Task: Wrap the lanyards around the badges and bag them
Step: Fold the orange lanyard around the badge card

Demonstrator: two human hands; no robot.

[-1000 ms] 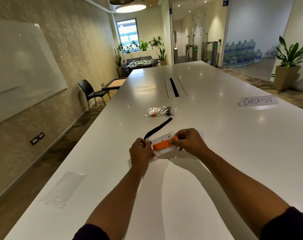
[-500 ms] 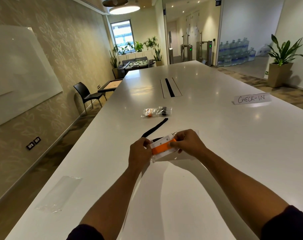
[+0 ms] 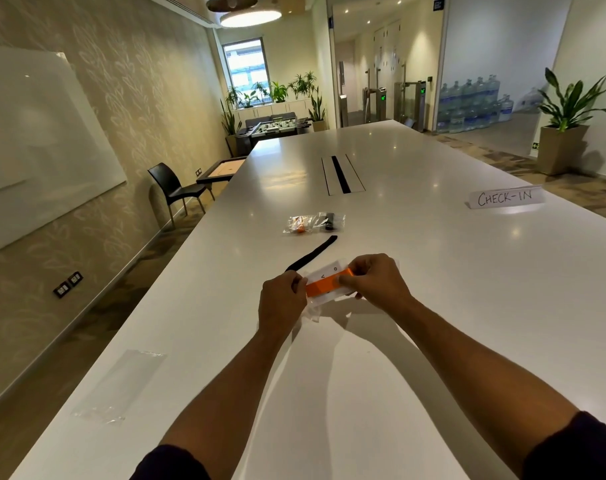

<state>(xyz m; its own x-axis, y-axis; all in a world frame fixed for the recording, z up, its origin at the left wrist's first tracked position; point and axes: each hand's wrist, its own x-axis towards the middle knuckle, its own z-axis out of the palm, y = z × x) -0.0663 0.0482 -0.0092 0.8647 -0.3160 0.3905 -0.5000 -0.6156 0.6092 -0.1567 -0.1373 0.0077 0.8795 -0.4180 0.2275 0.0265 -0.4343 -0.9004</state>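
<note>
At frame centre, your left hand (image 3: 281, 301) and right hand (image 3: 374, 279) both pinch the orange-and-white rectangular badge (image 3: 326, 285) above the white table (image 3: 467, 306).

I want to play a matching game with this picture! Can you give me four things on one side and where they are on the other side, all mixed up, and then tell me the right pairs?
Things:
1. badge
2. black lanyard
3. filled bag
4. empty bag

Places:
A. flat near the table's left edge
B. beyond the hands, sealed items inside
C. held between the left hand and right hand
D. stretched along the table, just past the hands

Right pairs: 1-C, 2-D, 3-B, 4-A
</note>
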